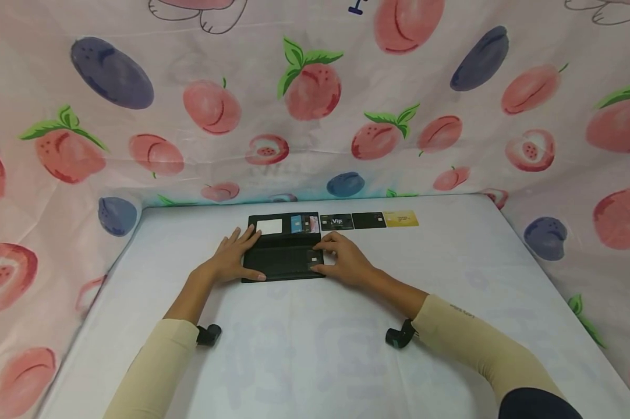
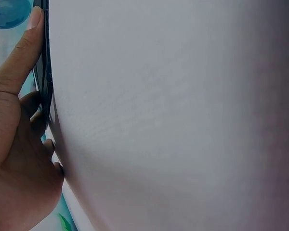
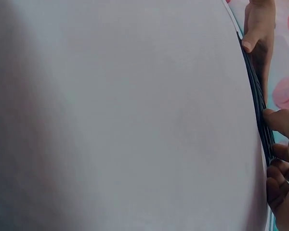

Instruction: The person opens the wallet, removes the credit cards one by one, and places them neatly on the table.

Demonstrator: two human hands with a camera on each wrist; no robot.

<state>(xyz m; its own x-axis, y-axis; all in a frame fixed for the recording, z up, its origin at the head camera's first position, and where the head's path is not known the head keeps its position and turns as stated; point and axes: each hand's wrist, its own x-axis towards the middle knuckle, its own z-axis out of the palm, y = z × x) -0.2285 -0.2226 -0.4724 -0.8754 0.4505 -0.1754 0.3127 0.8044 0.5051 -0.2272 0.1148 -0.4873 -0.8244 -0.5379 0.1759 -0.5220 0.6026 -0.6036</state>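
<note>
A long black wallet (image 1: 280,265) lies unfolded on the white table. My left hand (image 1: 228,256) rests on its left side, fingers spread along the upper edge and thumb on the lower part; the left wrist view shows the thumb (image 2: 26,53) against the wallet's side. At the wallet's right end, my right hand (image 1: 346,259) has thumb and index finger at opposite edges of a dark card (image 1: 314,259) with a silver chip, over the lower half. The upper half holds a white card (image 1: 269,226), a blue card (image 1: 296,224) and other cards beside it.
Right of the wallet, a black card marked Vip (image 1: 337,222), a plain black card (image 1: 369,220) and a gold card (image 1: 401,218) lie in a row near the table's back edge. A fruit-printed cloth (image 1: 304,145) hangs behind and along the sides of the table (image 1: 304,343).
</note>
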